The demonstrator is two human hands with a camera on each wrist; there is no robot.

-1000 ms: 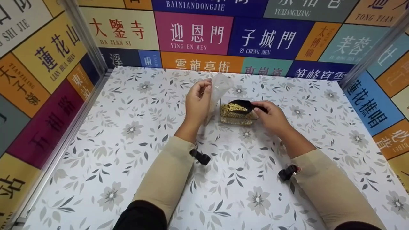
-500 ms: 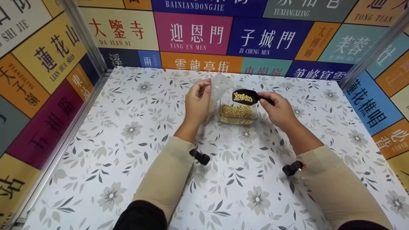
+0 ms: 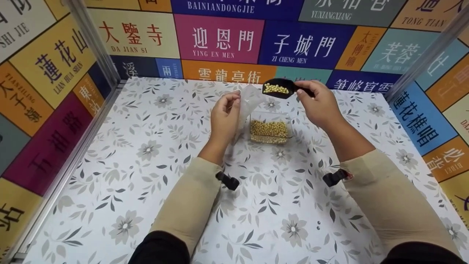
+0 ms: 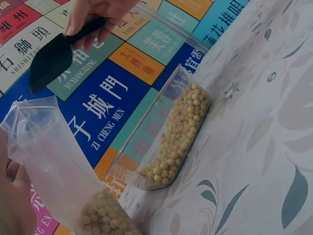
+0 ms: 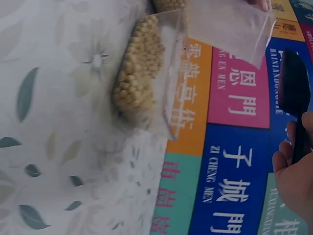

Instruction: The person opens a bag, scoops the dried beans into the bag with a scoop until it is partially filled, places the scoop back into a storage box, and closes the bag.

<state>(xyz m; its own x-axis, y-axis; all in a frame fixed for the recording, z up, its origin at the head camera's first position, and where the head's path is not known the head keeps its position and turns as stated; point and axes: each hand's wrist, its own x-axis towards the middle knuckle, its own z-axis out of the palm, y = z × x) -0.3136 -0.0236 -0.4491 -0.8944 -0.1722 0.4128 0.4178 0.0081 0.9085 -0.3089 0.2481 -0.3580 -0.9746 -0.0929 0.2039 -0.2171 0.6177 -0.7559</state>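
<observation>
My right hand (image 3: 321, 104) grips the handle of a black scoop (image 3: 285, 96), which carries a heap of yellow soybeans (image 3: 274, 88). The scoop is raised above and behind a clear rectangular container (image 3: 289, 132) partly filled with soybeans (image 4: 181, 132). Left of that container, my left hand (image 3: 225, 115) holds a clear plastic bag (image 4: 54, 156) upright by its top edge. Soybeans (image 4: 105, 218) lie in the bottom of the bag, as the left wrist view shows. In the right wrist view the scoop (image 5: 295, 83) is apart from the bag's mouth.
A white tablecloth (image 3: 176, 212) with grey flowers and leaves covers the table. Panels with large printed characters (image 3: 220, 38) stand along the back and both sides, joined by metal posts (image 3: 95, 44). Small black devices (image 3: 228, 180) are strapped at both wrists.
My right hand has lifted the loaded scoop up from the container, first rightward and then higher and slightly back toward the bag. The left hand and the bag have stayed nearly still.
</observation>
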